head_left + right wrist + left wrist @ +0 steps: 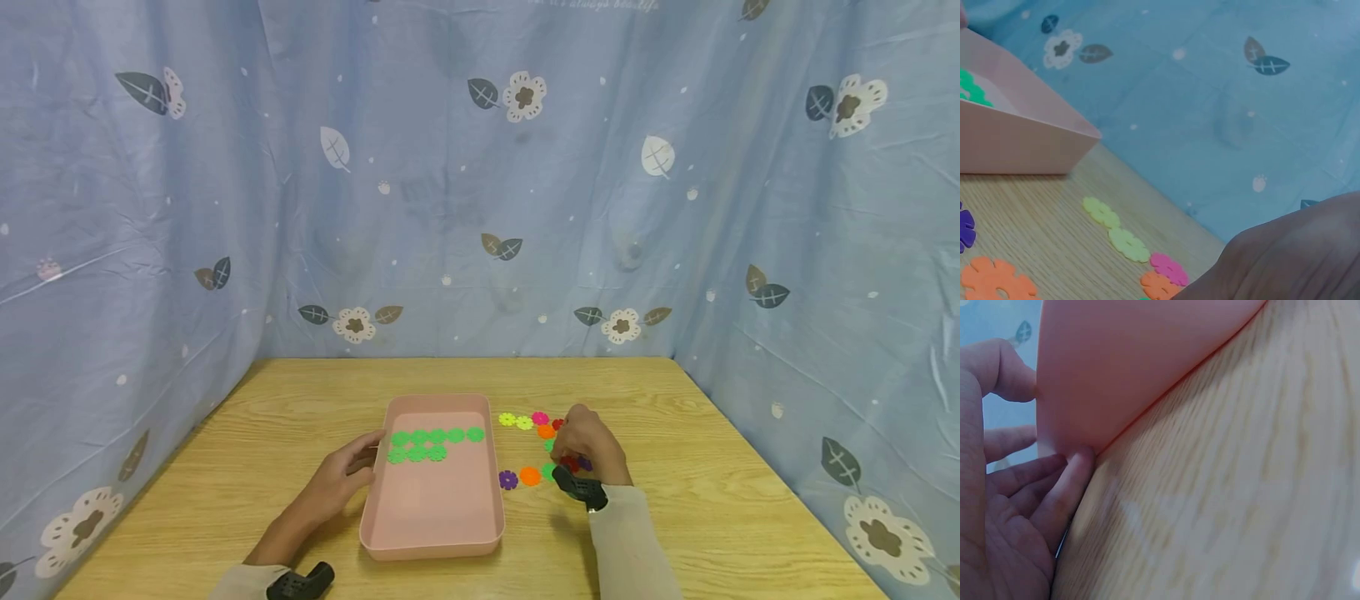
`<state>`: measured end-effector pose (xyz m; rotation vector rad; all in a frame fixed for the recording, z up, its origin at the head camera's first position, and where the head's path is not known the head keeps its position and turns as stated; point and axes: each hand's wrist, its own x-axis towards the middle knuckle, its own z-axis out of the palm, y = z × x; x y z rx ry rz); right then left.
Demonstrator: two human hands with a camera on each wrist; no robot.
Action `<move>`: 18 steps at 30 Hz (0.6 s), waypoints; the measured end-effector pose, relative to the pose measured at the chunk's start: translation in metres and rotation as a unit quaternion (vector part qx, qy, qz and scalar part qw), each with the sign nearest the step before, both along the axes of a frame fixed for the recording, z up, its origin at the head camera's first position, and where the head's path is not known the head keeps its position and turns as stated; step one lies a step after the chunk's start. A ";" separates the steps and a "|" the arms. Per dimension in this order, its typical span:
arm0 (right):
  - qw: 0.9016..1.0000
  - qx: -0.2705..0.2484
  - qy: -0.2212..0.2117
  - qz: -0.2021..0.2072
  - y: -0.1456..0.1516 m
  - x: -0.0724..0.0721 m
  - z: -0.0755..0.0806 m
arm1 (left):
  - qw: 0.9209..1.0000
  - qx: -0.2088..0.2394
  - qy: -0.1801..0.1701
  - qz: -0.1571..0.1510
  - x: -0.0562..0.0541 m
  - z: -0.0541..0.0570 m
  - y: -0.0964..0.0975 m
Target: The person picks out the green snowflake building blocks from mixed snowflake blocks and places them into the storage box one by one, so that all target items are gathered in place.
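Note:
A pink tray [438, 512] holds several green flower-shaped plastic discs [438, 436] laid in two rows. My left hand [341, 475] is at the tray's left side, and in the left wrist view its fingertips [1085, 456] touch the outer wall near the table. To the right of the tray, my right hand [592, 442] reaches down over loose discs, its fingertips beside a green disc [550, 446]. Its fingers are largely hidden in both views, and I cannot tell whether they pinch a disc. A red disc [570, 464] is partly covered by this hand.
Other discs lie on the wooden table [712, 500]: yellow [507, 419], pink [540, 418], orange [530, 476] and purple [508, 479]. A blue patterned curtain [450, 183] hangs behind the table and along both sides.

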<state>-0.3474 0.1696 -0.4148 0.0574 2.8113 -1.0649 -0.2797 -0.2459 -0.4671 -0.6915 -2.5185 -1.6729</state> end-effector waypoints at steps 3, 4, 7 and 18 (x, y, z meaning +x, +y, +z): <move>1.000 -0.005 -0.003 0.000 0.000 0.000 -0.002 | 1.000 -0.001 0.002 -0.004 0.001 -0.001 -0.001; 1.000 -0.007 -0.004 0.000 0.000 0.000 -0.002 | 1.000 -0.002 0.001 -0.004 0.001 -0.001 -0.001; 1.000 -0.011 -0.004 0.000 -0.001 -0.001 -0.003 | 1.000 -0.003 -0.001 -0.001 0.002 -0.001 0.000; 0.999 -0.033 0.003 0.017 -0.003 -0.002 0.000 | 1.000 -0.004 0.009 0.002 0.000 -0.001 0.000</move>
